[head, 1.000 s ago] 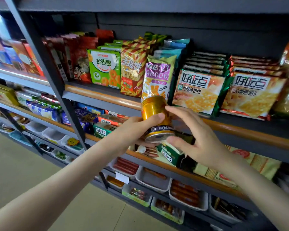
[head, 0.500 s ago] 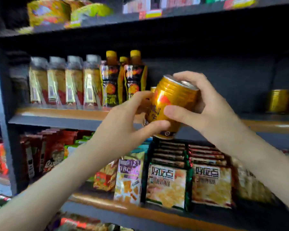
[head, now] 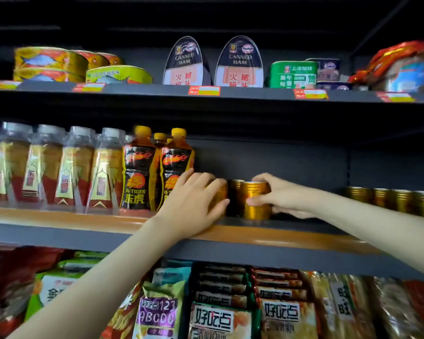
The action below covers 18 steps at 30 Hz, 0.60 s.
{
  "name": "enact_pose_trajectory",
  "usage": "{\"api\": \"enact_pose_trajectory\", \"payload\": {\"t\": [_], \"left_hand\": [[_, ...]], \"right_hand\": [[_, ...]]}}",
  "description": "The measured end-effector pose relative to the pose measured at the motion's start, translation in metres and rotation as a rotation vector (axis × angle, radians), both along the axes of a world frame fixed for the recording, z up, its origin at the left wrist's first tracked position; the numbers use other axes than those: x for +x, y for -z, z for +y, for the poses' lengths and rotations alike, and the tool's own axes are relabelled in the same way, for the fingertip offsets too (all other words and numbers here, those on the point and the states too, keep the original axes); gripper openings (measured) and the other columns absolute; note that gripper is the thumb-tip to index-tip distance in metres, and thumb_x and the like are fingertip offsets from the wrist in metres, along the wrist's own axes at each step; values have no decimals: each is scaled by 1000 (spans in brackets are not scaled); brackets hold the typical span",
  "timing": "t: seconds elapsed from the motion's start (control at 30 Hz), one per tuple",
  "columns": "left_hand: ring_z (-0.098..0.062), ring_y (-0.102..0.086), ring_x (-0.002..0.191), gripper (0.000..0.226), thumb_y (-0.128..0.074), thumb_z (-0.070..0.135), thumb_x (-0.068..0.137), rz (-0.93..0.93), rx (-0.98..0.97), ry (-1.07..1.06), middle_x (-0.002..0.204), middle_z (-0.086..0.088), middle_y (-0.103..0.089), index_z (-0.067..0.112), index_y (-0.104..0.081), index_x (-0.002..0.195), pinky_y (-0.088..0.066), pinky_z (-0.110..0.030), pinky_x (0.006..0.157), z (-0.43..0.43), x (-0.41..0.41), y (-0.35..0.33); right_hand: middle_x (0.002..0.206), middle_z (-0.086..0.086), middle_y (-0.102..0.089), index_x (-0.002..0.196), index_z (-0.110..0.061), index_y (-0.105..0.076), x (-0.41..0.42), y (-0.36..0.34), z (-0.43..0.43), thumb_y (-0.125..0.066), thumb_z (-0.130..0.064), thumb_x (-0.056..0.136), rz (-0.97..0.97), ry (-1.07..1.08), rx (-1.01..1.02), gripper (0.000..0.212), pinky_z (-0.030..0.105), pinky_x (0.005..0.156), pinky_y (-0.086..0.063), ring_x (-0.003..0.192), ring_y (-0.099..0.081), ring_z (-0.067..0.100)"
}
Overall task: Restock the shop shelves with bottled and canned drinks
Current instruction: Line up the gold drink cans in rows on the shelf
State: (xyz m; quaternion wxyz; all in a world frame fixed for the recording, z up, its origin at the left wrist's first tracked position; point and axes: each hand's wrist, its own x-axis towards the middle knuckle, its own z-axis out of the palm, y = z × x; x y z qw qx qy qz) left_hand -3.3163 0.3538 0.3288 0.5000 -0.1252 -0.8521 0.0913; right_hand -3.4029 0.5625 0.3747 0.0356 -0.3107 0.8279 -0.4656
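Note:
On the middle shelf (head: 291, 237) my right hand (head: 279, 194) grips a gold drink can (head: 255, 204) that stands upright on the shelf. My left hand (head: 194, 204) is wrapped over another gold can (head: 219, 198), mostly hidden under its fingers. A third gold can (head: 235, 192) stands between and behind these two. Left of my left hand stand orange-capped tiger energy bottles (head: 138, 172).
Clear bottles with gold and red labels (head: 47, 167) fill the shelf's left part. More gold cans (head: 397, 200) stand at the right, with bare shelf between. Canned ham and fish tins (head: 239, 63) sit above; snack packets (head: 220, 319) lie below.
The view rose from the snack shelf to the drinks shelf. The gold can held in both hands was carried up and stood on the shelf; my left hand moved onto a neighbouring can.

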Motion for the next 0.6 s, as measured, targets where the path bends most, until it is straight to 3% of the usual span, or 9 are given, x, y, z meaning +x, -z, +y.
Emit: {"api": "enact_pose_trajectory", "payload": {"t": [0.07, 0.17, 0.27, 0.37, 0.43, 0.6], "left_hand": [[-29, -62, 99, 50, -35, 44, 94, 21, 4, 24, 107, -9, -65, 11, -63, 119, -43, -46, 99, -1, -5, 3], [-29, -61, 97, 47, -36, 41, 94, 57, -4, 49, 105, -9, -65, 10, -64, 116, -46, -43, 94, -1, -6, 4], [-28, -62, 97, 47, -35, 41, 95, 43, 2, 62, 106, -9, -66, 10, -64, 116, -48, -40, 90, -2, -5, 4], [-28, -63, 96, 47, -36, 40, 94, 31, 13, 61, 107, -9, -66, 10, -64, 116, -49, -39, 87, -2, -5, 5], [-28, -63, 97, 47, -36, 41, 94, 13, 18, 55, 106, -9, -66, 11, -64, 116, -50, -38, 85, -3, -4, 5], [-29, -63, 93, 48, -36, 40, 93, 24, -9, 57, 103, -11, -66, 9, -66, 113, -51, -37, 79, -3, -6, 5]], "right_hand": [[126, -1, -50, 136, -31, -35, -11, 2, -3, -73, -22, 84, 59, 0, 93, 65, 49, 108, -39, 116, -53, 21], [140, -1, -37, 143, -34, -32, -24, -3, -7, -70, -31, 87, 336, 61, 313, 67, 39, 108, -39, 126, -43, 19], [142, -1, -29, 144, -33, -37, -32, -9, -12, -66, -22, 90, 573, 97, 471, 62, 38, 110, -33, 131, -30, 20], [138, 1, -42, 145, -28, -37, -38, -11, -14, -64, -12, 90, 633, 100, 525, 63, 32, 101, -38, 128, -40, 20], [139, 1, -44, 146, -28, -36, -42, -9, -13, -64, -12, 91, 638, 99, 536, 64, 34, 103, -40, 128, -42, 21], [149, -2, -33, 150, -32, -27, -41, -2, -9, -64, -21, 92, 645, 127, 529, 69, 39, 109, -38, 136, -36, 20]]}}
